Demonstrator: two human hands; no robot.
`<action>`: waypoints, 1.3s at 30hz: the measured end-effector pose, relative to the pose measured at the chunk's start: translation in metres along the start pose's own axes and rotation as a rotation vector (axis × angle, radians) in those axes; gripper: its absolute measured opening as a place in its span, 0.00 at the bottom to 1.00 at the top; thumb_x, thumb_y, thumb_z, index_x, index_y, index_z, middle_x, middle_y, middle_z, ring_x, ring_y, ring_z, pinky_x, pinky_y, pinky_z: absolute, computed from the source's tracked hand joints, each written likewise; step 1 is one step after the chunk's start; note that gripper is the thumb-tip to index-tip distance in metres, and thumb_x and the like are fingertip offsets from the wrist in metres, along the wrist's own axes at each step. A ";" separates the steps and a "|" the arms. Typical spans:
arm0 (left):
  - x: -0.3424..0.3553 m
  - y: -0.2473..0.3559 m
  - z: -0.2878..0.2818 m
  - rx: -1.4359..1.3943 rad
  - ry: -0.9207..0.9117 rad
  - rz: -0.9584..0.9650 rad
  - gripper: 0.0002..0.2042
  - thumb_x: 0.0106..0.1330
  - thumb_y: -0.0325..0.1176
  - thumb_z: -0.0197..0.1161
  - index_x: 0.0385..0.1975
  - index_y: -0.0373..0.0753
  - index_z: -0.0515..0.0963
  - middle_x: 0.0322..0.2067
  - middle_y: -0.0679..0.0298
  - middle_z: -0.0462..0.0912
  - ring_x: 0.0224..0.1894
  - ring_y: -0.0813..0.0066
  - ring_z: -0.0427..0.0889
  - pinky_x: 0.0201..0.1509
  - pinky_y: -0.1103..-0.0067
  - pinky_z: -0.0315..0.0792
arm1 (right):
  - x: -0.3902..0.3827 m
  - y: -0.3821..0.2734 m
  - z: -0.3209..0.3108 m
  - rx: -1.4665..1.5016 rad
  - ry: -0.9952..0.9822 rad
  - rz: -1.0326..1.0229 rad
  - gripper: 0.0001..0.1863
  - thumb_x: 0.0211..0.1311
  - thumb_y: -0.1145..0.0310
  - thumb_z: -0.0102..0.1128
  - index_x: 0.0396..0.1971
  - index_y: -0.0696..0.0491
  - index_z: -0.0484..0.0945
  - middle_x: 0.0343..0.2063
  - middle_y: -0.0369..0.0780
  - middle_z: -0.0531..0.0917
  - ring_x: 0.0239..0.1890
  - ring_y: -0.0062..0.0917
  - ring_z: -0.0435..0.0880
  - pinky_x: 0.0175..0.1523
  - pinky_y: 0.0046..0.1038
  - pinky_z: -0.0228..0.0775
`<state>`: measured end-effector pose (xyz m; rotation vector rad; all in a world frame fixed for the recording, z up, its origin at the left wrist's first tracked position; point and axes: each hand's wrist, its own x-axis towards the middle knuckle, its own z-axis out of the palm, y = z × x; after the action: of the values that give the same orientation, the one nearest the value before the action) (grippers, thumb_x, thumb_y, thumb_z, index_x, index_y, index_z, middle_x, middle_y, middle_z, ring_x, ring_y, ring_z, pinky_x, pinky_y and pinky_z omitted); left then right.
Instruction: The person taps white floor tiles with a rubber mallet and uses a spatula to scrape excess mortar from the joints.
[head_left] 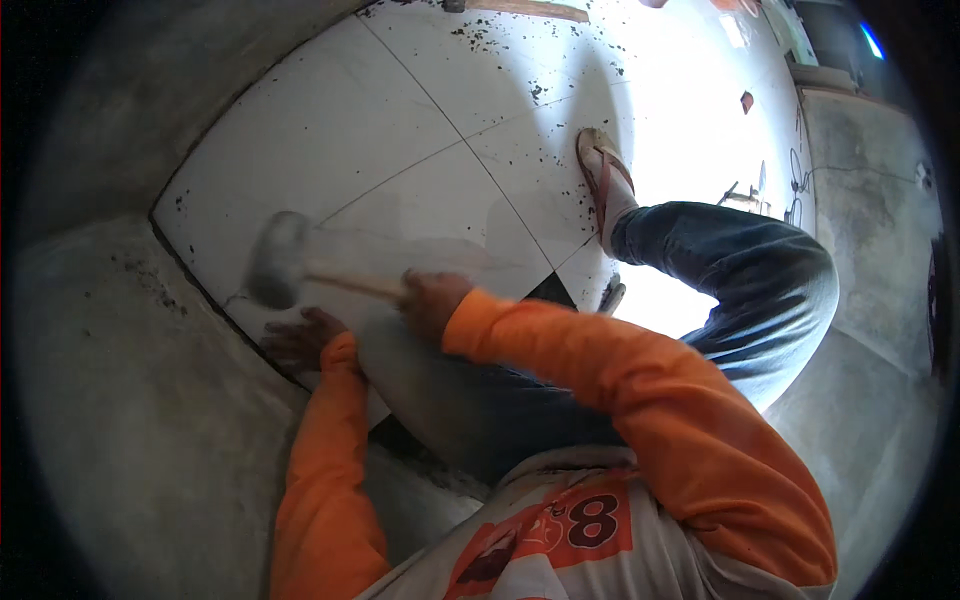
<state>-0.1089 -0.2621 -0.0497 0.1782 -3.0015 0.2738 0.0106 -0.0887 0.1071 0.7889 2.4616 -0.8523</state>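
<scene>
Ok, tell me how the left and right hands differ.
The left hand lies open against the white floor tile; the right hand is closed around the mallet's wooden handle. The left hand is close to the grey wall, the right hand farther from it. Both emerge from orange sleeves.

- Left arm (335, 465) reaching forward, nearly straight.
- Left hand (303, 342) low, back upward, fingers spread.
- Right arm (660, 385) bent, forearm angled leftward.
- Right hand (436, 304) curled in a grip, near left hand.
</scene>
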 end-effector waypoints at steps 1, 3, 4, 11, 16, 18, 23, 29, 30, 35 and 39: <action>0.008 0.001 -0.007 0.194 -0.372 0.112 0.34 0.67 0.56 0.35 0.68 0.42 0.42 0.68 0.50 0.44 0.69 0.52 0.45 0.66 0.51 0.42 | -0.001 0.011 0.004 0.007 -0.003 0.016 0.16 0.56 0.61 0.53 0.44 0.50 0.74 0.29 0.44 0.82 0.32 0.43 0.82 0.40 0.40 0.74; 0.011 0.008 -0.012 0.382 -0.733 0.230 0.34 0.67 0.55 0.37 0.68 0.43 0.42 0.68 0.51 0.43 0.69 0.52 0.44 0.66 0.50 0.42 | 0.011 0.050 -0.001 0.154 0.132 -0.322 0.17 0.57 0.61 0.52 0.45 0.49 0.75 0.27 0.45 0.82 0.31 0.45 0.82 0.40 0.41 0.74; 0.002 0.010 -0.010 0.141 -0.397 0.103 0.35 0.66 0.56 0.37 0.68 0.42 0.41 0.68 0.50 0.42 0.69 0.52 0.43 0.66 0.50 0.42 | 0.014 0.038 -0.056 0.164 -0.418 0.062 0.15 0.57 0.61 0.52 0.43 0.48 0.77 0.28 0.47 0.82 0.32 0.45 0.82 0.42 0.40 0.74; 0.000 0.011 0.000 -0.037 -0.211 0.025 0.37 0.65 0.55 0.39 0.68 0.39 0.38 0.68 0.50 0.37 0.70 0.52 0.36 0.66 0.49 0.37 | 0.013 0.065 -0.034 0.018 -0.250 0.123 0.12 0.59 0.60 0.51 0.35 0.53 0.77 0.28 0.47 0.82 0.34 0.40 0.83 0.40 0.37 0.73; -0.012 0.001 -0.009 -0.126 -0.277 -0.043 0.37 0.65 0.55 0.39 0.68 0.40 0.38 0.69 0.51 0.37 0.71 0.53 0.35 0.67 0.49 0.34 | -0.020 0.026 -0.032 0.170 -0.145 0.242 0.13 0.57 0.60 0.51 0.37 0.52 0.76 0.30 0.47 0.82 0.34 0.39 0.83 0.40 0.37 0.74; -0.022 0.017 -0.014 -0.132 -0.102 0.078 0.38 0.65 0.56 0.39 0.68 0.40 0.38 0.69 0.51 0.37 0.71 0.53 0.34 0.67 0.49 0.32 | -0.011 0.072 -0.034 0.029 -0.126 0.011 0.14 0.57 0.60 0.50 0.40 0.51 0.75 0.30 0.48 0.82 0.33 0.42 0.82 0.41 0.40 0.74; -0.014 -0.009 0.014 -0.016 -0.189 0.018 0.38 0.64 0.57 0.36 0.68 0.40 0.38 0.69 0.51 0.37 0.71 0.54 0.34 0.67 0.50 0.32 | -0.017 0.028 -0.022 0.092 -0.054 0.262 0.15 0.57 0.59 0.51 0.42 0.49 0.76 0.30 0.46 0.82 0.32 0.40 0.83 0.38 0.40 0.75; -0.013 0.030 -0.029 -0.083 -0.255 -0.033 0.37 0.65 0.57 0.34 0.68 0.39 0.37 0.69 0.51 0.36 0.71 0.55 0.32 0.68 0.53 0.31 | -0.025 0.035 -0.031 0.047 0.020 0.338 0.13 0.59 0.63 0.48 0.40 0.50 0.76 0.24 0.45 0.82 0.28 0.40 0.83 0.38 0.37 0.75; -0.018 0.024 -0.031 -0.133 -0.221 -0.012 0.38 0.65 0.57 0.34 0.68 0.39 0.37 0.69 0.51 0.35 0.71 0.55 0.31 0.68 0.53 0.31 | -0.023 0.027 -0.039 0.242 -0.053 0.361 0.14 0.58 0.61 0.49 0.41 0.50 0.76 0.25 0.45 0.82 0.29 0.40 0.83 0.38 0.38 0.75; -0.012 0.015 -0.022 -0.002 -0.284 0.025 0.37 0.65 0.56 0.34 0.68 0.38 0.37 0.69 0.51 0.35 0.71 0.53 0.31 0.68 0.53 0.31 | -0.010 0.065 -0.028 0.091 -0.228 0.400 0.14 0.57 0.60 0.52 0.38 0.52 0.75 0.26 0.49 0.81 0.33 0.46 0.81 0.42 0.43 0.71; -0.032 0.031 -0.044 0.199 -0.383 0.164 0.37 0.66 0.56 0.34 0.68 0.38 0.37 0.69 0.51 0.34 0.71 0.53 0.32 0.68 0.52 0.32 | -0.016 0.069 -0.016 0.212 0.107 0.243 0.15 0.56 0.60 0.52 0.42 0.49 0.76 0.27 0.46 0.82 0.35 0.39 0.82 0.43 0.39 0.73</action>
<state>-0.0766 -0.2205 -0.0158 -0.0005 -3.3692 0.6227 0.0629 -0.0393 0.0978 1.2092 2.3253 -1.0106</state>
